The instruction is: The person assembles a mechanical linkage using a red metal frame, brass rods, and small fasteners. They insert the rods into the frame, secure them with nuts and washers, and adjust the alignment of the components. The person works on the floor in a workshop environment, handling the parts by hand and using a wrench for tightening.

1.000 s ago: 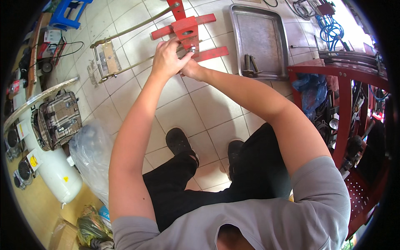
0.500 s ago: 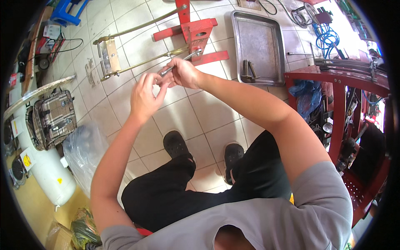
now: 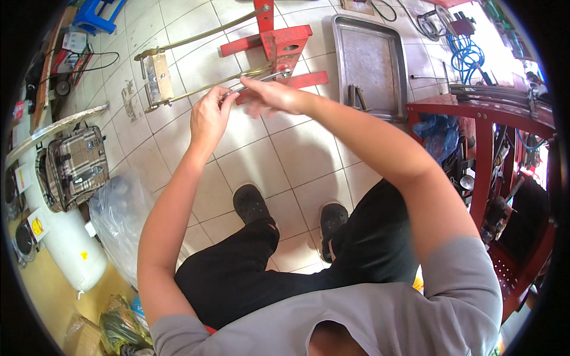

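A silver wrench point(image 3: 274, 75) reaches from my hands to a bolt low on the red metal stand point(image 3: 287, 37). My left hand point(image 3: 208, 115) pinches its near end between thumb and fingers. Beside it, my right hand point(image 3: 276, 98) is held with fingers stretched out, slightly blurred, over the middle of the wrench and hiding part of it. Two long brass-coloured bars point(image 3: 208, 92) run left from the stand to a cross plate point(image 3: 159, 77) with bolts at its ends.
On the floor at the right lies a metal tray point(image 3: 369, 59) holding small metal cylinders point(image 3: 357, 98). A red workbench point(image 3: 484, 113) stands beside it. To the left are a checked bag point(image 3: 77, 163), a clear plastic bag point(image 3: 122, 219) and a white tank point(image 3: 71, 249).
My right hand has opened from a curled grip and its fingers now stretch out. My left hand has shifted slightly right and up, closing on the wrench's end.
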A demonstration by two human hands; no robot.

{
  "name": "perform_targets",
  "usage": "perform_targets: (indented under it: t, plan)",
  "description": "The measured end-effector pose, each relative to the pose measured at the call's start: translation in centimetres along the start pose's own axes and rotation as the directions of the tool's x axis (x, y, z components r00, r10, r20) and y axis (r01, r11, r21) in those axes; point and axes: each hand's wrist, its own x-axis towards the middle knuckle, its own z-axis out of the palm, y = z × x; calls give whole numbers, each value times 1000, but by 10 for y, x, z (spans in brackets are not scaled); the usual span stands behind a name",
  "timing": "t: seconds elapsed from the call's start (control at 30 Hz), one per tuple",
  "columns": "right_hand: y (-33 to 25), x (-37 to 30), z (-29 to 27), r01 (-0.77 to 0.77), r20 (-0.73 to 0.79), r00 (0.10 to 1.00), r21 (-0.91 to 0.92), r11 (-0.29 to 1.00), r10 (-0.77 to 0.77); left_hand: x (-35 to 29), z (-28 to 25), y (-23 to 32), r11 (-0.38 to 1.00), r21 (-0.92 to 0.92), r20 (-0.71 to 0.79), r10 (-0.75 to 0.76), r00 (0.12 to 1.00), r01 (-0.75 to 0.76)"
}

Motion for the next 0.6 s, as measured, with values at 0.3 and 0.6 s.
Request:
perform_targets:
  t: [0.3,0.6]
  plan:
    - [-6,-61,-83,269,-166,549,-893,361,-819,1,-2,2,991,121,12,59,998,-60]
    - [-12,-55,-74,303,-103,696,-855,421,-710,-1,-22,24,1000,-17,0,-1,1000,1]
